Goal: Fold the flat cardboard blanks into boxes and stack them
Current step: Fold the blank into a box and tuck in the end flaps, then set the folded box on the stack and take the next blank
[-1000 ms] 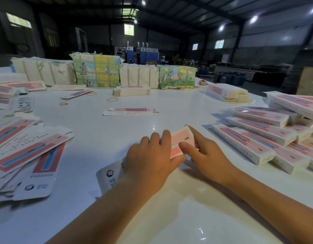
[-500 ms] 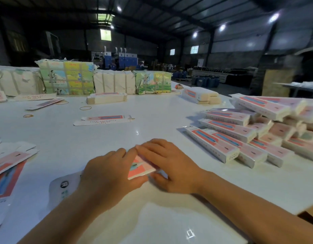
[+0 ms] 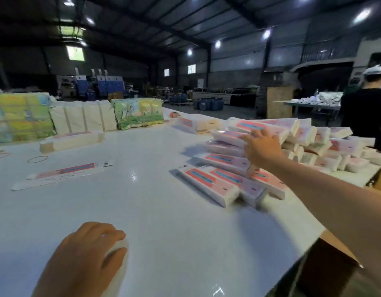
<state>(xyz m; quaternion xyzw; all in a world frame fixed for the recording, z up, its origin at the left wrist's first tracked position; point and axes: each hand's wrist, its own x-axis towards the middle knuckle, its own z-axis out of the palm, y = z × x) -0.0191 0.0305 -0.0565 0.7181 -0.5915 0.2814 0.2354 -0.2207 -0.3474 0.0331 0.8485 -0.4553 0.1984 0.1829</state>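
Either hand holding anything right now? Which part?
Right hand is open at the stack of folded boxes, gripping nothing. Left hand rests on something white; a grip cannot be told.

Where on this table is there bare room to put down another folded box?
The widest bare patch lies mid-table, between the flat blank, the left hand and the nearest folded boxes. A narrower strip runs toward the white bundles. The right side, where the right hand reaches, is piled full.

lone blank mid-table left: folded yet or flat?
Flat. The blank lies spread on the white table, end tabs out, untouched by either hand.
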